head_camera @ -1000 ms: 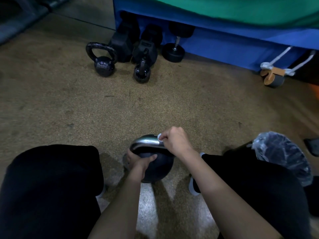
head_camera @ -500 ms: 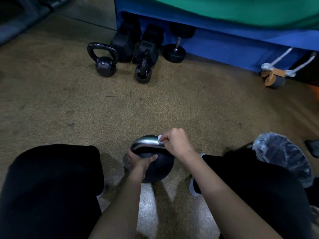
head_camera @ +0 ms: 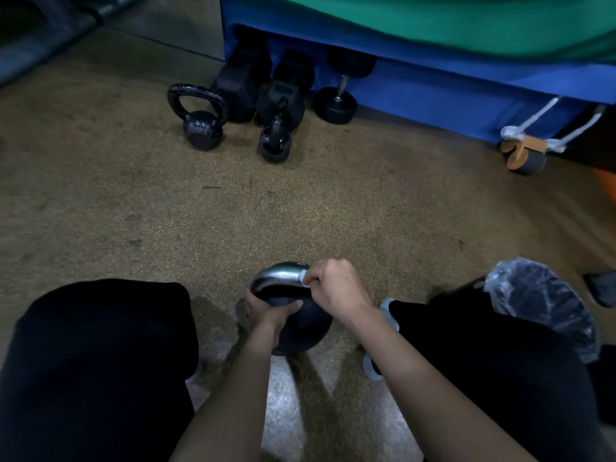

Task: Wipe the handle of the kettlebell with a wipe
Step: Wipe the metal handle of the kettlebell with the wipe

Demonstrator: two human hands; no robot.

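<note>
The kettlebell (head_camera: 300,325) is sitting on the speckled floor (head_camera: 333,211) between the person's knees, its black ball low in the view and its silvery handle (head_camera: 276,278) arching over the top. The right hand (head_camera: 338,288) is wrapping around the right end of the handle, its fingers (head_camera: 318,273) clenching a white wipe (head_camera: 304,277) against the metal (only a small edge of the wipe is showing past the knuckles). The left hand (head_camera: 266,310) is grasping the ball just under the handle's left end, with the thumb lying across the top of it. Farther away, two smaller kettlebells (head_camera: 200,123) are standing beside several black dumbbells (head_camera: 243,85) against a blue mat (head_camera: 433,88). A wheel-like roller (head_camera: 525,155) with white cords is lying near the mat's right corner. A bundle (head_camera: 540,311) in crinkled clear plastic is resting by the right knee.
</note>
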